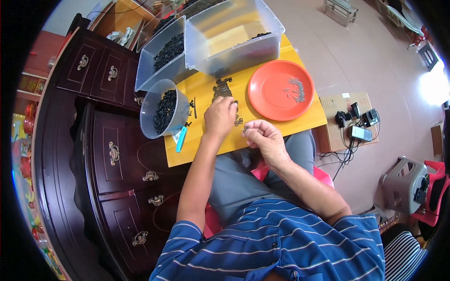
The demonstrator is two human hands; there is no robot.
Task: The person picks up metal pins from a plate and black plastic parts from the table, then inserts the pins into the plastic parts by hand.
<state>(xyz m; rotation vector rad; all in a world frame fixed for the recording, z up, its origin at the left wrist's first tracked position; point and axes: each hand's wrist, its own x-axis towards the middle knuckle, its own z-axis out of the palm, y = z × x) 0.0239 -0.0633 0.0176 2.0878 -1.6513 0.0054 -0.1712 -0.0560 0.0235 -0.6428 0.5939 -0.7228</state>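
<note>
My left hand (219,116) reaches over a yellow board with its fingers curled together at a cluster of small black parts (222,89). Whatever is between those fingertips is hidden. My right hand (266,140) is closed in a pinch above the board's near edge, with a tiny piece at the fingertips that is too small to name. Between and beyond the hands, a few loose black parts (238,122) lie on the board. An orange-red plate (267,100) stands to the right of them and bears a scatter of thin grey metal pieces (296,90).
A round clear tub (149,112) of black parts stands left, beside a turquoise-handled tool (181,139). Two clear bins, a large one (211,56) and a smaller one (145,75), stand behind. Dark wooden drawers (115,154) flank the left. A cardboard box (333,105) carries cabled devices at right.
</note>
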